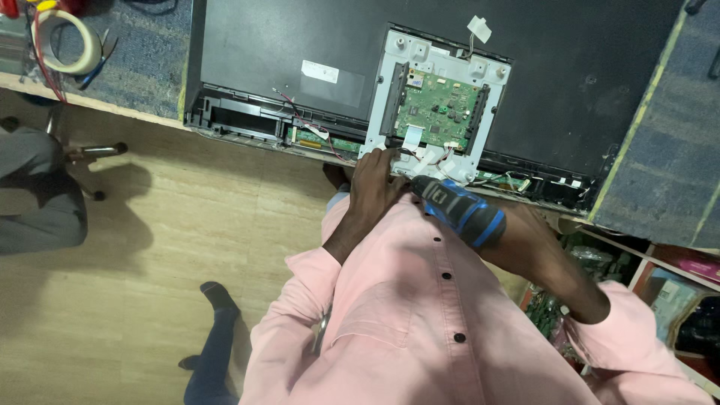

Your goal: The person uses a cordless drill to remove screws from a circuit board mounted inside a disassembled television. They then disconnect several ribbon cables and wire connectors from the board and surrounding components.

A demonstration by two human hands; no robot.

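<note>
From the head camera, the left hand lay curled over the lower edge of the grey metal plate, fingers bent against it at the screwdriver's tip. The right hand was mostly hidden behind the blue-and-black power screwdriver it gripped, the tool pointing toward ten o'clock. The green circuit board sat on the plate at twelve o'clock from the hands. A tape roll lay far off at ten o'clock.
</note>
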